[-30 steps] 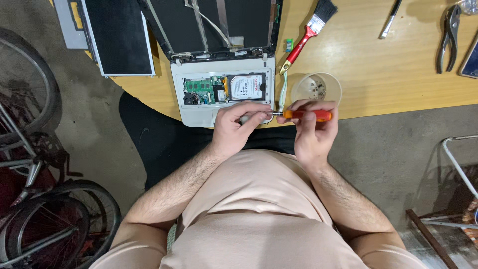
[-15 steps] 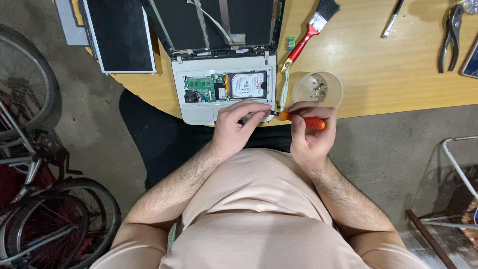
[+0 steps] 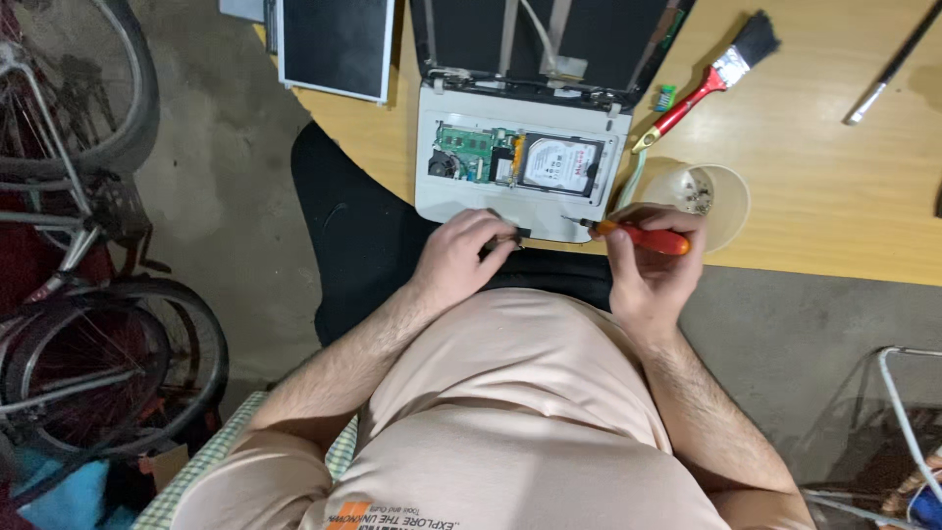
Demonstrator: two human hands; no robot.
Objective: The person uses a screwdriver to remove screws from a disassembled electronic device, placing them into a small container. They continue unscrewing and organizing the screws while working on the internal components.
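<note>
Two hands at opened laptop [image 3: 510, 186], right hand [image 3: 648, 270] gripping orange screwdriver [image 3: 648, 238], tip obscured, left hand [image 3: 461, 260] grip unclear.

Your surface [image 3: 844, 196] is pale wood with a curved near edge. At that edge lies the opened laptop [image 3: 515, 167], base toward you. To its right, also at the near edge, stands a clear plastic cup [image 3: 721, 196]. A red-handled paintbrush [image 3: 706, 79] lies farther back. A loose dark screen panel [image 3: 334, 44] overhangs the left edge.
</note>
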